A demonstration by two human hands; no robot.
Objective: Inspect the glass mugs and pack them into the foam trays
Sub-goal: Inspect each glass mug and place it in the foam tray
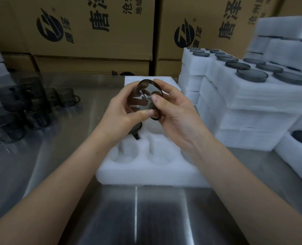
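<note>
At the centre of the frame the left hand (122,110) and right hand (178,110) curl their fingers round a smoky grey glass mug (145,98), held tilted above the white foam tray (146,175) on the steel table (58,156). Inspection looks under way. One dark mug (137,129) seems already seated in the tray; the nearer pockets are empty. Loose grey mugs (23,106) wait at left, and filled foam trays (252,103) are stacked at right.

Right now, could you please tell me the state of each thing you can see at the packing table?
held mug, tipped sideways, gripped in both hands.
left hand, grips held mug.
right hand, grips held mug.
foam tray, front pockets empty.
packed mug, seated in tray, partly hidden.
loose mugs, standing unpacked at left.
stacked trays, filled.
</note>
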